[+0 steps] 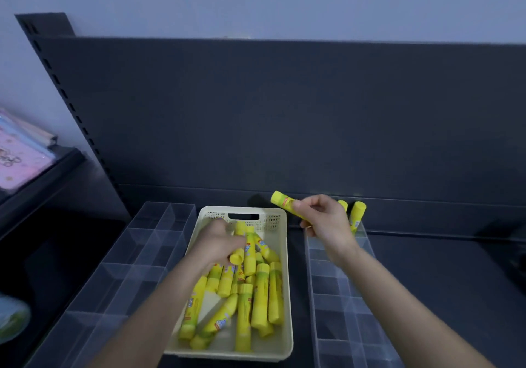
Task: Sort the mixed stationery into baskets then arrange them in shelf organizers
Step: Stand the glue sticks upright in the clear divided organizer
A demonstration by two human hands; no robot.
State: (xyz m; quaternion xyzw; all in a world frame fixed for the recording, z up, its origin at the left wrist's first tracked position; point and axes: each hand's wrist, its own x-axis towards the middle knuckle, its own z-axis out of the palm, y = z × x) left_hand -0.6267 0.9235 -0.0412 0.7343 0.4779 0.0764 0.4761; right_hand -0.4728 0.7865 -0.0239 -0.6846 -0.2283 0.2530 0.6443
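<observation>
Right hand: the right hand (327, 219) is closed round a held stick (281, 201) of glue, gripped by its lower part, cap end tilted up and away to the left.
Left hand: the left hand (217, 242) is lowered into the basket (287, 310), fingers curled round a second stick (236, 256). The hand is blurred, so whether more than one is gripped cannot be told.
Beneath the left hand: loose sticks (260, 296) are heaped crosswise in the basket, which lies just left of the right hand.
Under and beyond the right hand: a right organizer (336, 310) with see-through dividers is set. Two upright sticks (357, 217) are stood in its far end, just behind the hand.
Outside the left hand: a left organizer (128, 268) is placed against the basket.
Below everything: all is carried by a dark shelf (441, 268).
Step judged: sticks are being moved from basket to right organizer.
Risk, toppling: the upright sticks could be knocked over if the held stick is lowered at a tilt beside them.
Risk, misplacement: the transparent dividers are hard to see, so a wall could be struck or the wrong compartment chosen.
Risk, dropping: with both hands busy at once, the second stick could be fumbled or the heap dragged.
</observation>
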